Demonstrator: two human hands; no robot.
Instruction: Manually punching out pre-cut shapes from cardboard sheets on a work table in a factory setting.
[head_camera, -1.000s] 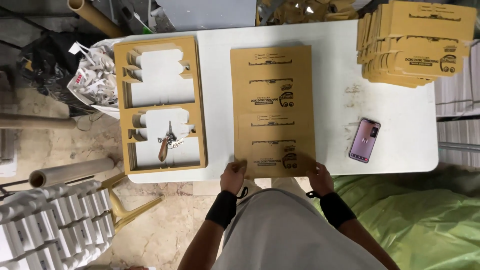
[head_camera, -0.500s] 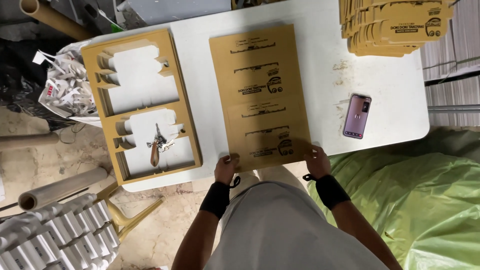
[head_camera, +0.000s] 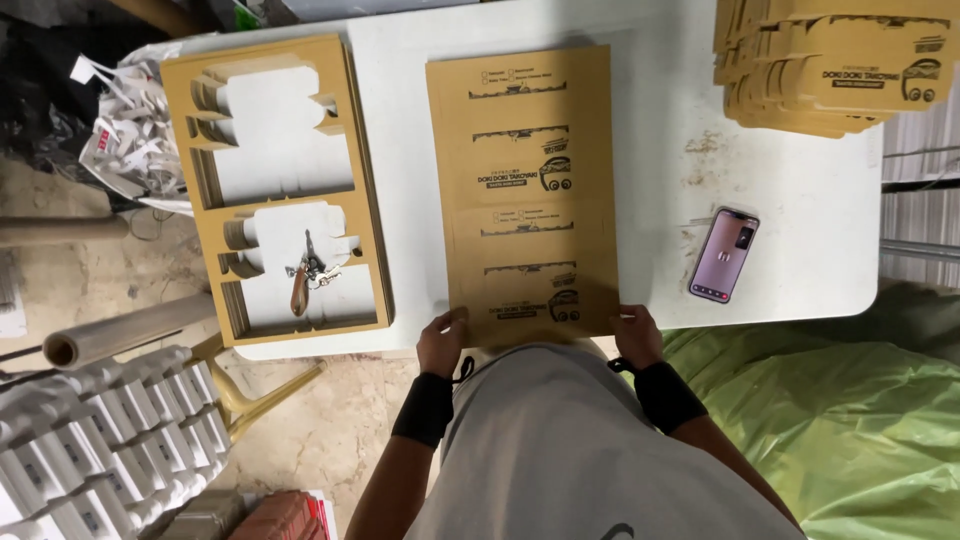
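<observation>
I log: flat brown cardboard sheet (head_camera: 525, 190) frame centre on white table (head_camera: 800, 250); cut-out brown cardboard frame (head_camera: 275, 185) left; pink-screened smartphone (head_camera: 724, 254) right; brown carton stack (head_camera: 825, 60) upper right.

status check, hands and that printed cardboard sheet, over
Left hand and right hand grip near corners of cardboard sheet. Sheet flat on white table. Phone clear to its right.
</observation>
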